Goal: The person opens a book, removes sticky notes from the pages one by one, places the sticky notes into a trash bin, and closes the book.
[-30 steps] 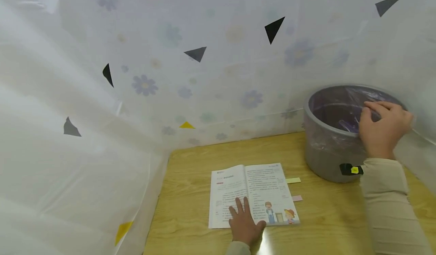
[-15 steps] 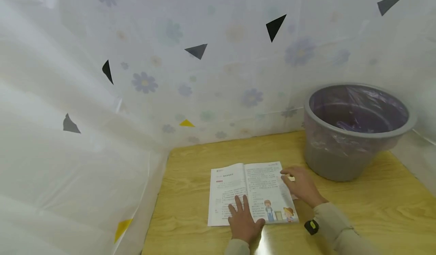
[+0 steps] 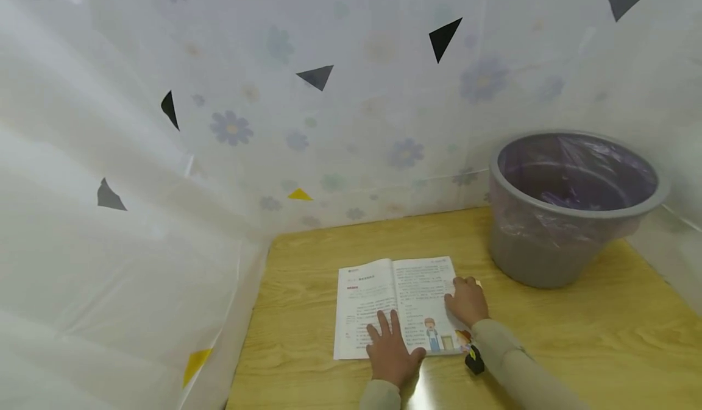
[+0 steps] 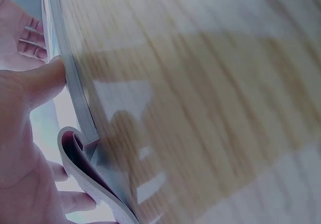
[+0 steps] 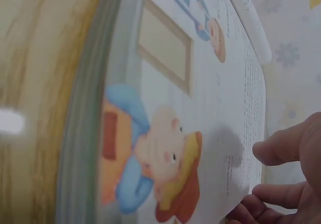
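Note:
An open book (image 3: 359, 276) with printed text and cartoon children lies on the wooden table. My left hand (image 3: 390, 349) rests spread over its lower middle, across the left page and the centre fold. In the left wrist view, the thumb of that hand (image 4: 20, 113) lies at the book's lower edge. My right hand (image 3: 468, 300) is at the right page's outer edge, where a pale sticky tab (image 3: 479, 283) peeks out beside it. The right wrist view shows a gap between the right thumb (image 5: 276, 148) and forefinger, with the other fingers bent at the page edge.
A grey bin (image 3: 526, 261) lined with a thin purple plastic bag stands on the table at the back right. White flower-patterned sheeting (image 3: 378, 111) hangs behind the table and along the left side. A small black device (image 3: 474, 360) sits at my right wrist.
My right hand has come from over the bin down to the book's right edge, then slightly left and down, covering the pink tab. My left hand has stayed on the book.

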